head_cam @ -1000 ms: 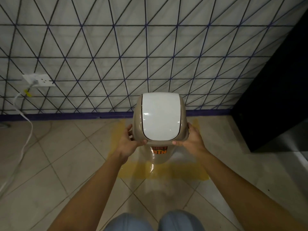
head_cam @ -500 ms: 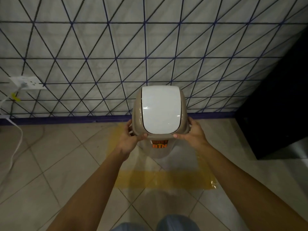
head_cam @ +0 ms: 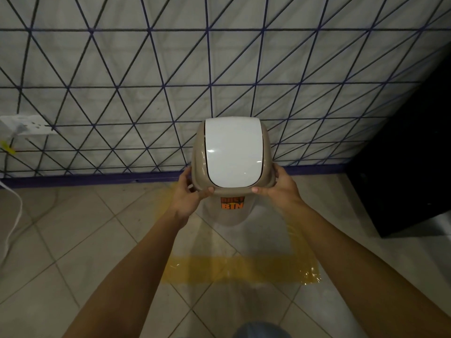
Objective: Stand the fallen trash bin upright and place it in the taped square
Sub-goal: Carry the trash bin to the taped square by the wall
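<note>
Since earlier frame, near tape strip (head_cam: 240, 269) slides toward 6 o'clock as view lifts; bin holds centre. Taped square encloses floor under base. Left hand (head_cam: 189, 193) and right hand (head_cam: 280, 187) curl closed on lid rim at 9 and 3 o'clock. Trash bin (head_cam: 231, 167) upright, base inside square, apparently grounded. Wall (head_cam: 146, 81) at 12 o'clock. Risk: uneven release rocks top-heavy bin, tips it or shifts base onto tape.

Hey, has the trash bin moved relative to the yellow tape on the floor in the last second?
Yes. The trash bin, gripped by the left hand and right hand, now sits farther from the near tape strip, toward the wall.
</note>
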The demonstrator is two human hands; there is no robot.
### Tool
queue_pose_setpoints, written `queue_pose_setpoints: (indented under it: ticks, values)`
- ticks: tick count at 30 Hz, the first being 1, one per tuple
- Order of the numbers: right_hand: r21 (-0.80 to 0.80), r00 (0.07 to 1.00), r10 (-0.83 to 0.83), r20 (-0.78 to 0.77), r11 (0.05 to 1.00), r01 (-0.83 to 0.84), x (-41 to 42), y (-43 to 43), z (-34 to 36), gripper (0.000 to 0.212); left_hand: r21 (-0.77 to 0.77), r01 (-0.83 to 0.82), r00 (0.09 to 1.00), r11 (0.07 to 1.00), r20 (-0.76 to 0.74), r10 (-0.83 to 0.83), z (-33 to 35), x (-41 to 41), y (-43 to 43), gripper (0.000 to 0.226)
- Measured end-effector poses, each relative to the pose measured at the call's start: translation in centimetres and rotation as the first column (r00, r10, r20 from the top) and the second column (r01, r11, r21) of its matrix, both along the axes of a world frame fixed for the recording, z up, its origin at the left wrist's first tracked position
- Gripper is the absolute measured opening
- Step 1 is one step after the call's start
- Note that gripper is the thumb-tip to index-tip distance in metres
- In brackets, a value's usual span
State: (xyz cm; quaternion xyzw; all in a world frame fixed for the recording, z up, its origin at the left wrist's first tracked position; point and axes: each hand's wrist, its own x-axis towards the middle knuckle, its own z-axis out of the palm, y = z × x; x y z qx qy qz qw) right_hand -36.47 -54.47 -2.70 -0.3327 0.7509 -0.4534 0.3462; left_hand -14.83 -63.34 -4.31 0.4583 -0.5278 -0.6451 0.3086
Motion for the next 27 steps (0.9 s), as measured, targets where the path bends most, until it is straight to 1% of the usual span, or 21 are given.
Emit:
queue_pose_setpoints:
  ticks: [14, 19, 22, 24, 27]
  values:
    - [-0.006, 0.999, 0.027, -0.034, 1.000, -0.028, -0.58, -0.67, 0.01, 0.094, -0.024, -0.007, 1.000, 1.000, 0.000, 0.007, -0.18, -0.32, -0.63, 0.092]
    - [-0.019, 0.997, 0.017, -0.076, 1.000, -0.018, -0.17, -0.49, 0.23, 0.090, -0.034, 0.015, 0.999, 0.999, 0.034, -0.014, -0.02, -0.33, -0.87, 0.092]
    - [-0.003, 0.994, -0.007, -0.109, 1.000, 0.006, -0.17, -0.34, 0.30, 0.093, -0.040, 0.014, 0.998, 0.999, 0.063, -0.012, 0.03, -0.44, -0.96, 0.094]
    - [0.010, 0.995, -0.005, -0.098, 1.000, 0.006, -0.22, -0.22, 0.38, 0.094, -0.037, 0.008, 0.997, 0.999, 0.071, -0.005, 0.11, -0.48, -0.96, 0.096]
    - [0.011, 0.997, -0.005, -0.076, 1.000, 0.006, -0.25, -0.20, 0.51, 0.085, -0.037, 0.017, 0.997, 0.999, 0.081, -0.014, 0.22, -0.53, -0.88, 0.097]
